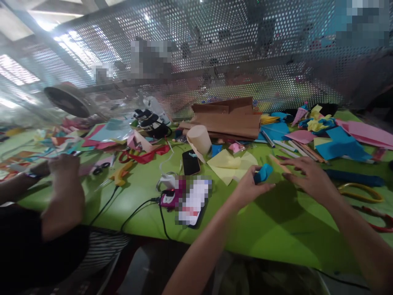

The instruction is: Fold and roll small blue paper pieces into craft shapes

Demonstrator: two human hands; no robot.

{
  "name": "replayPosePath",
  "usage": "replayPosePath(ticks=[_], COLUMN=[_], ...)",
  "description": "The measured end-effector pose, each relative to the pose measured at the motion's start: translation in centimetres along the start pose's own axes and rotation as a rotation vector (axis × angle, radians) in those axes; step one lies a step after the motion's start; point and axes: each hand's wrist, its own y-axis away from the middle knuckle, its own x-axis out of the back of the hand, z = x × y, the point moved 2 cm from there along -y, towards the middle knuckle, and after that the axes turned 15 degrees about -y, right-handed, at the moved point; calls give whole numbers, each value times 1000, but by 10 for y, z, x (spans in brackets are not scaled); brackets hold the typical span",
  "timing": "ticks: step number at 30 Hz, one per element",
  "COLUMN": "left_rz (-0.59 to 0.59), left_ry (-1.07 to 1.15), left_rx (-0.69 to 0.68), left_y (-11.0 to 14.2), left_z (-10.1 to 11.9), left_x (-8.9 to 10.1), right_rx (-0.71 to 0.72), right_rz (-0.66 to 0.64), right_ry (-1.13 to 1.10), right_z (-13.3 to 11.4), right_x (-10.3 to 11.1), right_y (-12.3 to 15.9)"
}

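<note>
My left hand (249,189) is closed on a small piece of blue paper (263,172), folded or curled, pinched between thumb and fingers. To its right, my right hand (310,180) has its thumb and fingers around a thin tan stick (278,163), whose far end points up and left toward the blue paper. Whether the stick is a pencil cannot be made out. Both hands hover over the green table (264,237). Yellow paper sheets (230,164) lie just beyond my left hand.
Yellow-handled scissors (360,192) and red-handled scissors (377,219) lie at the right. A phone (195,203), a purple power strip (173,198) and a yellow glue gun (123,172) are on the left. Behind stand a paper roll (199,139) and brown cardboard (227,123). A co-worker's arm (64,192) rests far left.
</note>
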Motion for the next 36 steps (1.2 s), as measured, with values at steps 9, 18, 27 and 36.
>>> replayPosePath(ticks=[9,18,27,36], left_rz=[-88,-84,106,148], left_ry=[-102,22,153,84], left_rx=[18,-111,-102,-111], left_y=[0,3,-5,-4], left_z=[-5,3,-6,-5], left_x=[-3,0,-2,-1], right_rx=[-10,-54,-197,-285], right_rz=[-159,-65,-5,63], right_ry=[-380,-507,-733,-810], right_z=[-18,-20,-12,-12], right_x=[-14,-16,-19,-22], right_y=[11,12,13,14])
